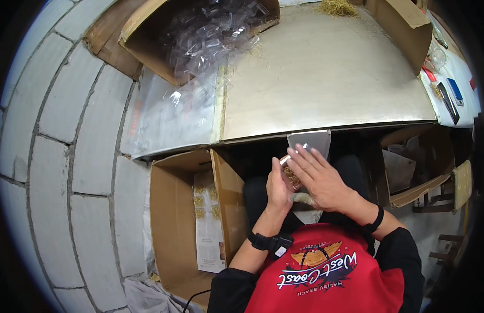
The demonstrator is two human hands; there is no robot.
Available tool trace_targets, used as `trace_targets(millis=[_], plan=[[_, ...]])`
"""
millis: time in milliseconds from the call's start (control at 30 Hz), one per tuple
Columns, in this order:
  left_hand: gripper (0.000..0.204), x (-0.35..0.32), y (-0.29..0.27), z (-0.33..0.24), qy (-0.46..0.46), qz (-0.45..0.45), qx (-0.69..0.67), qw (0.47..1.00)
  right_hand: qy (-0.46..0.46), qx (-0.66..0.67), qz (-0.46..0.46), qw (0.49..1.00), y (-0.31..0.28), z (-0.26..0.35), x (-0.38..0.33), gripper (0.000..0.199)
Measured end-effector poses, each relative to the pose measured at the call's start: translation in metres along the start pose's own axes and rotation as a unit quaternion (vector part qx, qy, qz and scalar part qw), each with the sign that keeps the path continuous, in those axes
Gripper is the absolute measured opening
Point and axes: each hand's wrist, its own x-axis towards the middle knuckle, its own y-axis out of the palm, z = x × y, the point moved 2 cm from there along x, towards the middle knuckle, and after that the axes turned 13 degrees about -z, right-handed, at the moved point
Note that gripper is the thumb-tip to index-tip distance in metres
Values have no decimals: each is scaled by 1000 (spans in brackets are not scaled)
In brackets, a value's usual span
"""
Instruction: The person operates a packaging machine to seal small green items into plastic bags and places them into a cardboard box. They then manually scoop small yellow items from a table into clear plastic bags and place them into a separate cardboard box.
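In front of my red shirt, both hands meet around a small clear plastic box (pixel 293 180) with small gold-coloured pieces in it. My left hand (pixel 278 187) supports the box from its left side, thumb upright along it. My right hand (pixel 321 181) lies across the box's top and right side, fingers stretched out flat; a pale cover wraps its thumb. Parts of the box are hidden behind the right fingers. Just beyond the hands, a light grey chute-like tray (pixel 312 140) juts from under the table edge.
Ahead is a metal-topped table (pixel 325 78) with a gold-coloured heap (pixel 337 7) at its far edge. A carton (pixel 148 31) of clear plastic boxes (pixel 210 41) stands far left. By my left, an open carton (pixel 174 224) holds gold-filled packs; another carton (pixel 419 161) is right.
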Motion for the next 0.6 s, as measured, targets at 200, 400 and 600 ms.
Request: trace_targets(millis=[200, 400, 600], plan=[[81, -11, 8, -2, -40, 54, -61, 996, -29, -11, 37, 999, 28, -11, 4, 81], [84, -9, -1, 7, -78, 49, -66, 994, 11, 35, 33, 999, 26, -10, 2, 83], [72, -19, 18, 17, -84, 47, -72, 993, -19, -21, 49, 998, 20, -15, 30, 71]])
